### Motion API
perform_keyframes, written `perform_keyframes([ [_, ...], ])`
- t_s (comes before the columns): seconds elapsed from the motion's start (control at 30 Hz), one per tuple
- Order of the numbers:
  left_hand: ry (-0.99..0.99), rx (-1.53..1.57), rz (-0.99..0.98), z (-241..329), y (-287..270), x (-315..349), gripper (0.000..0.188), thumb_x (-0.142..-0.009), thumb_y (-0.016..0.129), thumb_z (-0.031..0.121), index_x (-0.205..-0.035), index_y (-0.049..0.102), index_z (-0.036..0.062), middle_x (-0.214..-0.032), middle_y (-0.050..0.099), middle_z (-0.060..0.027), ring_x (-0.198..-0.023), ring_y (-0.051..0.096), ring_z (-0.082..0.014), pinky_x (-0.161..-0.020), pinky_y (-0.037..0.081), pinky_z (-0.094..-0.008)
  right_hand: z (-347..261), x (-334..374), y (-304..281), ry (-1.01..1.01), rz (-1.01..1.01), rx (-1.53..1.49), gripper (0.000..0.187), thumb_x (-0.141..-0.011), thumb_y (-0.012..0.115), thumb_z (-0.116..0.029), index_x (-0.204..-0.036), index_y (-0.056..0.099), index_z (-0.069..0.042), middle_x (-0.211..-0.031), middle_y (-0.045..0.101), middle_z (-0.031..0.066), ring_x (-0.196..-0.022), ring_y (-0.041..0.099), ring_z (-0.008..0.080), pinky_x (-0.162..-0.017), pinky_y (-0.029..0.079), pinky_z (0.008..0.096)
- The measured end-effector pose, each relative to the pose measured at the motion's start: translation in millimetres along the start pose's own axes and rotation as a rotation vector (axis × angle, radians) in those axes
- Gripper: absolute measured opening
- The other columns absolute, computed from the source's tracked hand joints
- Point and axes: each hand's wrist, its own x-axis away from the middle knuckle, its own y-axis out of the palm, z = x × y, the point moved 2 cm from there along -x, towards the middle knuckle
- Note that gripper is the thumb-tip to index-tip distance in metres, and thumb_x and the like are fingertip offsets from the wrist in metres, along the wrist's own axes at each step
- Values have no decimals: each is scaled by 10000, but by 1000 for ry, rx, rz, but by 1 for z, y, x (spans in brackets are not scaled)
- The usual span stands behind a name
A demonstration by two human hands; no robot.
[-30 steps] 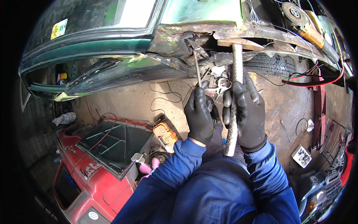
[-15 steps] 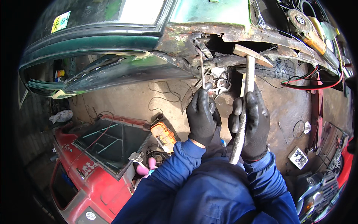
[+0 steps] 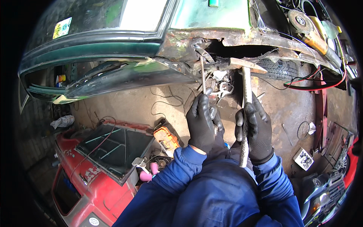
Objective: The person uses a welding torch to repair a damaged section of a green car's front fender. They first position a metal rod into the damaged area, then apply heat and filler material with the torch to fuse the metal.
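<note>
My left hand, in a black glove, is closed around a thin metal rod, perhaps a chisel or screwdriver; its lower end is hidden in the fist. The rod's far tip meets a bent metal flap beside a rusty hole in the car body. My right hand, also gloved, grips a hammer by its ridged metal shaft. The hammer's pointed head is in front of the torn sill, to the right of the rod and apart from it.
An angle grinder lies on the car at the far right, near red and black cables. A tyre shows under the body. On the left are a red car body part and an orange case. A cable trails across the floor.
The hammer has turned slightly more upright, its head shifting left and nearer to me. My left hand and the rod have moved slightly left. The view has shifted a little.
</note>
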Motion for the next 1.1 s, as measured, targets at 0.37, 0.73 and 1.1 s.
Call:
perform_keyframes([
  [0.37,20,-26,5,-1,3,39,563,-1168,463,390,-1493,529,-64,-696,401,18,-456,450,-112,-417,431,-297,3,18,-86,142,29,411,634,-1080,632,-174,-1665,413,-67,-817,604,24,-611,574,75,-535,505,262],
  [0.73,221,-117,279,-16,47,17,558,-1173,451,393,-1488,544,-58,-697,404,24,-459,449,-95,-427,441,-280,-50,-32,-193,-442,-471,1170,641,-981,699,-69,-1597,521,-58,-1121,718,206,-979,717,319,-874,580,420],
  [1.1,180,-103,431,-9,79,32,548,-1158,472,416,-1427,590,-47,-696,399,22,-439,442,-108,-416,418,-281,-91,-57,-213,-346,-723,1198,686,-938,722,-58,-1596,528,-76,-917,721,149,-778,699,343,-704,550,459],
])
